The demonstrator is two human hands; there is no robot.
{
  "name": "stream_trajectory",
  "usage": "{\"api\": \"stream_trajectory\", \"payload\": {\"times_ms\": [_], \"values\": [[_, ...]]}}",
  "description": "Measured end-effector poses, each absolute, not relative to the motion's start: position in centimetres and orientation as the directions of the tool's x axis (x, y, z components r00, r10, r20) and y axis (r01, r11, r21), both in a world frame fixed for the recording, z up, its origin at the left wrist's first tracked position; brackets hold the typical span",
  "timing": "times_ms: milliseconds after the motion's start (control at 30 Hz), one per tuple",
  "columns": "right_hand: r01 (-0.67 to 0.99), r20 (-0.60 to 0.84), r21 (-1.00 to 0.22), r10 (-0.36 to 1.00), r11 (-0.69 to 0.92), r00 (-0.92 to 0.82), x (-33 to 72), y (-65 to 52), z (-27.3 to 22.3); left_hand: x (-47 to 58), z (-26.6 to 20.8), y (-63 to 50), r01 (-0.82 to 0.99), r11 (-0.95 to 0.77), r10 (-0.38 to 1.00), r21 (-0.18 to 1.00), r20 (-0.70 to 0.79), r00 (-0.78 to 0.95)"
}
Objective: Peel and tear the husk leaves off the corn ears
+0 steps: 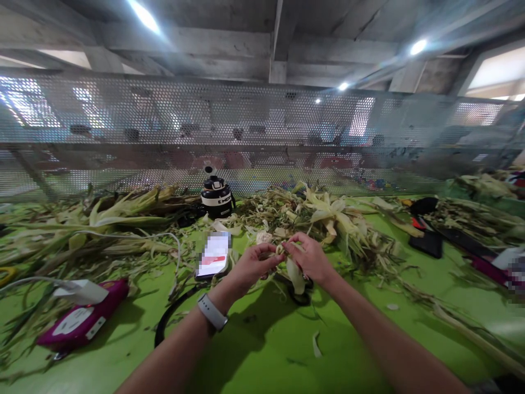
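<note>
We held a pale strip of husk between our two hands, close above the tabletop. Our left hand pinched the strip's curled upper end between thumb and fingertips, and our right hand gripped it from the other side, its fingers bent in. The strip's broad lower part hung below our fingers, over a dark thing we could not make out.

On our left wrist we wore a watch. A phone lay just left of our left hand, its screen lit. Nearer to us, a black band curved out from behind our left forearm. Well to the left of our hands sat a magenta block with a white plug in its top, and a white cable looped between it and the phone.

Beyond our hands and to the left stood a black flask with a pale band. Long husks lay heaped left of the flask; shredded scraps lay right of it, behind our hands. A splayed bunch lay just beyond our right hand. Farther right we had a flat black case. Behind everything ran a perforated partition.
</note>
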State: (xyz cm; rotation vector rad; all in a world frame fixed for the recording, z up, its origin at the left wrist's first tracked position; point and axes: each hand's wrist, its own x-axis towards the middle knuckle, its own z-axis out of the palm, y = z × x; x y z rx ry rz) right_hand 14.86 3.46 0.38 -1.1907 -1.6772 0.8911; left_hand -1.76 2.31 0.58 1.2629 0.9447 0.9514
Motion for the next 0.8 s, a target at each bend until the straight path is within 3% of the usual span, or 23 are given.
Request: {"api": "stream_trajectory", "payload": {"times_ms": [133,300,467,600,800], "values": [[0.325,0.225,-0.906,0.960,0.269,-0.169,14.9,3.6,0.2,-1.8,0.6,2.4,-0.085,0.092,0.946,0.992,-0.061,0.317],[0.464,0.338,-0.816,0.936,0.345,-0.100,15.2,3.7,0.2,-2.0,0.6,2.4,-0.131,0.102,0.933,0.986,-0.049,0.356],[0.652,0.639,-0.517,0.757,0.555,-0.137,15.9,4.0,0.2,-2.3,0.7,2.4,-0.231,0.153,0.932,0.961,-0.063,0.357],[0.573,0.719,-0.326,0.591,0.752,-0.366,16.0,3.9,0.6,-2.7,0.9,2.7,-0.265,0.169,0.955,0.950,-0.091,0.282],[0.430,0.600,-0.413,0.595,0.803,-0.535,15.9,3.4,1.2,-3.2,1.1,2.8,-0.292,0.208,0.963,0.934,-0.142,0.231]]}}
